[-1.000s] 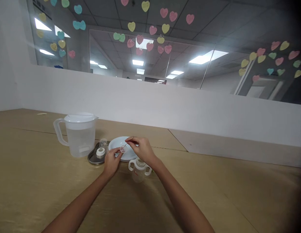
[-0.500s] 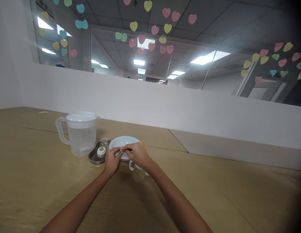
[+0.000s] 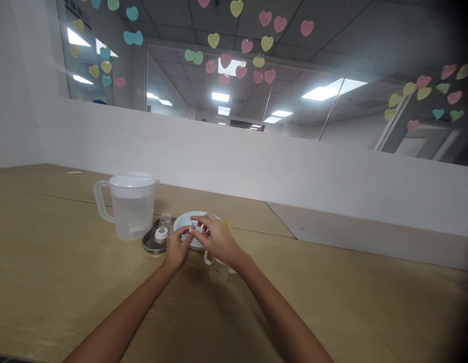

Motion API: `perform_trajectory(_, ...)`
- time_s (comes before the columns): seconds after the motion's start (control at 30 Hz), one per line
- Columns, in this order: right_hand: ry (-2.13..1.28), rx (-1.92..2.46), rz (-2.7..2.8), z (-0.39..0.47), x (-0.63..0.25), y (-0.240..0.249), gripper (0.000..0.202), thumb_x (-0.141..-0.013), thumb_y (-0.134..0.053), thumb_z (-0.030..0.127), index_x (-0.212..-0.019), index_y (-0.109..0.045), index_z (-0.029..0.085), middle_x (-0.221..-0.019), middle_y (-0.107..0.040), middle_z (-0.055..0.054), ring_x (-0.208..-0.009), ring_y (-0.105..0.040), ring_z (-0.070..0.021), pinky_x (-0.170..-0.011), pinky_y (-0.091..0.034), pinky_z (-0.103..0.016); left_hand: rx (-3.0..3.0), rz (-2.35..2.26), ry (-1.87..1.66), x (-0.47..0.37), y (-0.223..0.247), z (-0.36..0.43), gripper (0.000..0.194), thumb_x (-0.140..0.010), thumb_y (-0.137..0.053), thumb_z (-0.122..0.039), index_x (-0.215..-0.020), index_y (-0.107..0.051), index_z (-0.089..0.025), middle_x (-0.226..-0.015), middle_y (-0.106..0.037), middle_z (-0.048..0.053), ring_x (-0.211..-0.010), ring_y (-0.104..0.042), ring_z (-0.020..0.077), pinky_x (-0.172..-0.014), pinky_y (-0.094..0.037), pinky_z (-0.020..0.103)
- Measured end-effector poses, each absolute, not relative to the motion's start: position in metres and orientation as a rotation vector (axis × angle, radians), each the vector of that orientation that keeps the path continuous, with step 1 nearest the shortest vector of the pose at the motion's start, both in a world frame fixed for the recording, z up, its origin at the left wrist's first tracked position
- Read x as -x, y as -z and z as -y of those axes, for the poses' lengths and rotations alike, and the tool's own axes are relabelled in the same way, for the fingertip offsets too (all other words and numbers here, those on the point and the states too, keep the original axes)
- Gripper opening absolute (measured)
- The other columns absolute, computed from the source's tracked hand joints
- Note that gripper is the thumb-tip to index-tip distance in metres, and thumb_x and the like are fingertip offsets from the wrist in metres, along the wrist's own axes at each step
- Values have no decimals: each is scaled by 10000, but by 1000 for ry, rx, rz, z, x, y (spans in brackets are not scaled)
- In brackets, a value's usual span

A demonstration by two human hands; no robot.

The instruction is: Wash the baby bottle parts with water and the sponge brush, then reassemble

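Head cam, jug (image 3: 133, 214) nr tray (image 3: 153, 247), R hand (image 3: 219, 240) part-hiding bottle (image 3: 219, 272)

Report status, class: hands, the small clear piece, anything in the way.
Left hand pinching small clear piece. Right hand close by, grip unclear. Right hand partly hiding white dish and handled bottle.

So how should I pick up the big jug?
Probably by its handle, coming from the left: that open loop sticks out on the left of the jug, leaving room for fingers, while the metal tray sits close on the right.
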State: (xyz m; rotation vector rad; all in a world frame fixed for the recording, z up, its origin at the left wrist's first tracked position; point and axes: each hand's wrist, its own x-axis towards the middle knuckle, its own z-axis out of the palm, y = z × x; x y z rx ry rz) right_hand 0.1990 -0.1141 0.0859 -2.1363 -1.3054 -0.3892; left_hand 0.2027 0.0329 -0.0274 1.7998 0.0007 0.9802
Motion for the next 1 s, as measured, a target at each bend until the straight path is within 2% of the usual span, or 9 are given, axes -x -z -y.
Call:
perform_trajectory(0.1, 410, 2152, 1311, 119, -187, -99, 207, -883, -500, 256, -995, -659, 184, -872, -625, -38, -658, -538, -98, -638, -408, -220, -1834, -15, -990, -203, 26, -34, 265, -765, -565, -348, -871, -694, -141, -787, -692, 44, -728, -605, 183, -686, -471, 282)
perform_trajectory(0.2, 421, 2165, 1355, 121, -183, -104, 142, -864, -535, 215, -874, -672, 181, -772, -624, -15, -655, -536, -102, -614, -389, -214, -1872, 28, -1017, -204, 26, -36, 237, -776, -554, -329, -855, -696, -156, -819, -693, 48, -759, -605, 186, -725, -470, 294)
perform_trajectory(0.33, 460, 2162, 1377, 121, -180, -104, 118, -855, -539, 182, -858, -657, 179, -795, -655, -6, -670, -558, -100, -615, -396, -210, -1919, 99, -1046, -205, 26, -37, 231, -793, -525, -316, -844, -698, -173, -892, -685, 58, -825, -600, 193, -749, -464, 297)
perform_trajectory(0.53, 530, 2182, 1364, 123, -174, -106, 117, -856, -537, 214, -870, -650, 187, -816, -669, -10, -634, -567, -95, -601, -403, -209, -1970, 118, -1009, -206, 28, -37, 239, -804, -497, -308, -789, -701, -184, -901, -685, 49, -844, -603, 194, -772, -457, 299)
perform_trajectory(0.7, 536, 2178, 1310, 121, -182, -100, 113, -827, -591, 221, -738, -645, 179, -739, -661, -3, -633, -559, -100, -594, -385, -204, -2039, 135, -973, -208, 30, -35, 239, -799, -507, -314, -791, -715, -196, -835, -706, 47, -806, -614, 203, -794, -439, 322)
perform_trajectory(1.0, 606, 2230, 1286, 117, -197, -87, 155, -827, -587, 219, -687, -640, 179, -663, -644, 8, -585, -529, -95, -568, -337, -207, -2034, 96, -957, -206, 25, -33, 226, -757, -543, -343, -749, -724, -209, -850, -722, 54, -827, -626, 228, -804, -433, 351)
